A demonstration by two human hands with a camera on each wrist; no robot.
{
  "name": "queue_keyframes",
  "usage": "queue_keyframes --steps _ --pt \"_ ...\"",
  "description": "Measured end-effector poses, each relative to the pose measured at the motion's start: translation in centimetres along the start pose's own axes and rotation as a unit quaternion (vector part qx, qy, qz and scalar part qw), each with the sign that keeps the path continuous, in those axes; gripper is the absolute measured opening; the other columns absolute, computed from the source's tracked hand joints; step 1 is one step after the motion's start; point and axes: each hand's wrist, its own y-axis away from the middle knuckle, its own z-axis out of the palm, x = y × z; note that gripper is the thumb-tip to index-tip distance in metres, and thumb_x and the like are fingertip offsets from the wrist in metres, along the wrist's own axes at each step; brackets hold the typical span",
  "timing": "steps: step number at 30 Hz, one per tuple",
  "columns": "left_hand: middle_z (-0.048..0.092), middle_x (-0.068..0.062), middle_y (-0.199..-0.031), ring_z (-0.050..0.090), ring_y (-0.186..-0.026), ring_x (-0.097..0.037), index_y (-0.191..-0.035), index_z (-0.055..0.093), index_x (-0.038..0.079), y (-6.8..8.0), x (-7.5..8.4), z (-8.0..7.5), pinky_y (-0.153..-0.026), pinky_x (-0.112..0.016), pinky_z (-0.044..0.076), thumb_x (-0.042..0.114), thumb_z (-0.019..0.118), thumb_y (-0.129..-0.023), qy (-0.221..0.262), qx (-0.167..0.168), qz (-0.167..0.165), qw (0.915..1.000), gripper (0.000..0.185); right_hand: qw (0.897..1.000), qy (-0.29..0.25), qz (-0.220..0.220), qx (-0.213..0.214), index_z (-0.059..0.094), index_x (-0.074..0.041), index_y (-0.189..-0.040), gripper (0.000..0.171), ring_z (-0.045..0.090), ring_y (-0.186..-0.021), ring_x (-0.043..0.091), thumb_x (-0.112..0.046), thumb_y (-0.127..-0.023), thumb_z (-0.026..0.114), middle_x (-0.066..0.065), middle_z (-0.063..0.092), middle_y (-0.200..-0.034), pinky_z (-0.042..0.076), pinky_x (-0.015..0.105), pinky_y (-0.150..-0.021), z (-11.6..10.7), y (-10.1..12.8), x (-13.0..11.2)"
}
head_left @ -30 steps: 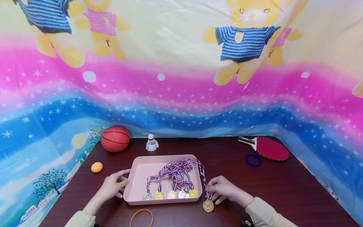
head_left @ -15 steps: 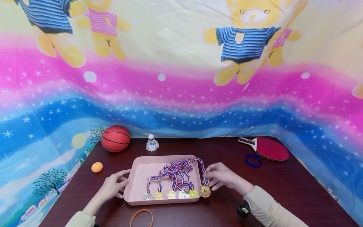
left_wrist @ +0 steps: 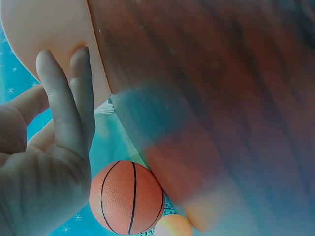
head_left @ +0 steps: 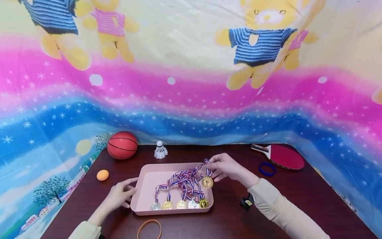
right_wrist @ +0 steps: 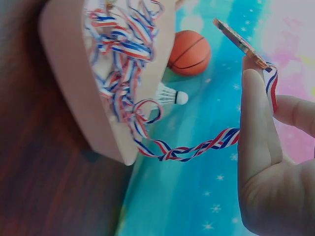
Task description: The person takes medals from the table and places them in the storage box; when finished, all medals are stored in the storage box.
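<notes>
A gold medal (head_left: pixel 207 182) hangs above the right side of a pink tray (head_left: pixel 135 199). My right hand (head_left: pixel 228 167) pinches its striped ribbon (right_wrist: pixel 272 91) just above the disc, and the ribbon trails back into the tray. Inside the tray lie several gold and silver medals (head_left: pixel 180 204) in a row along the near side, their red, white and blue ribbons (head_left: pixel 186 177) tangled behind them. My left hand (head_left: pixel 118 195) touches the tray's left wall, and in the left wrist view its fingers (left_wrist: pixel 59 93) lie fairly straight against that wall.
A basketball (head_left: pixel 122 145), a shuttlecock (head_left: pixel 160 150) and an orange ball (head_left: pixel 102 175) are at the back and left. On the right lie a red table tennis bat (head_left: pixel 285 156) and a blue ring (head_left: pixel 267 169). An orange ring (head_left: pixel 149 229) lies before the tray.
My right hand has lifted the gold medal from the table beside the tray, up and leftward over the tray's right side. The left hand has stayed at the tray.
</notes>
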Motion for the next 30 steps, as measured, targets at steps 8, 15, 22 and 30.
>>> queue_keyframes --steps 8,15,22,30 --pt "0.067 -0.011 -0.091 0.065 -0.063 -0.018 -0.139 0.046 0.001 0.0 -0.2 0.1 -0.049 -0.037 0.057 0.006 0.057 -0.093 0.004 0.001 0.0 1.0 0.047 1.0 -0.002 -0.019 0.001 0.06 0.003 -0.096 0.015 0.065 -0.056 0.012 -0.011 -0.09 0.061 0.004 0.065 -0.071 0.057 0.028 -0.052 0.8 -1.2 -3.3" --pt "0.067 -0.011 -0.091 0.064 -0.062 -0.018 -0.139 0.046 0.002 -0.1 -0.1 0.1 -0.049 -0.036 0.057 0.007 0.057 -0.093 0.001 0.001 -0.003 1.0 0.048 0.999 0.0 -0.034 -0.009 0.062 0.001 -0.098 0.016 0.066 -0.058 0.013 -0.013 -0.091 0.062 0.003 0.067 -0.073 0.058 0.029 -0.055 1.8 -1.9 -6.2" --pt "0.067 -0.01 -0.091 0.064 -0.062 -0.018 -0.139 0.046 0.003 -0.1 0.0 0.1 -0.049 -0.036 0.057 0.006 0.057 -0.093 0.002 0.001 -0.01 0.9999 0.048 0.999 0.007 -0.05 -0.016 0.062 0.0 -0.097 0.014 0.068 -0.063 0.014 -0.013 -0.091 0.062 0.003 0.067 -0.075 0.06 0.042 -0.068 3.1 -2.7 -8.1" --pt "0.067 -0.01 -0.09 0.064 -0.062 -0.018 -0.139 0.046 0.002 0.0 0.0 -0.1 -0.049 -0.037 0.056 0.006 0.057 -0.093 0.004 -0.001 -0.003 1.0 0.048 0.998 0.007 -0.056 -0.019 0.062 0.0 -0.097 0.013 0.068 -0.061 0.014 -0.012 -0.092 0.061 0.006 0.068 -0.076 0.06 0.041 -0.067 5.1 -3.8 -8.6"
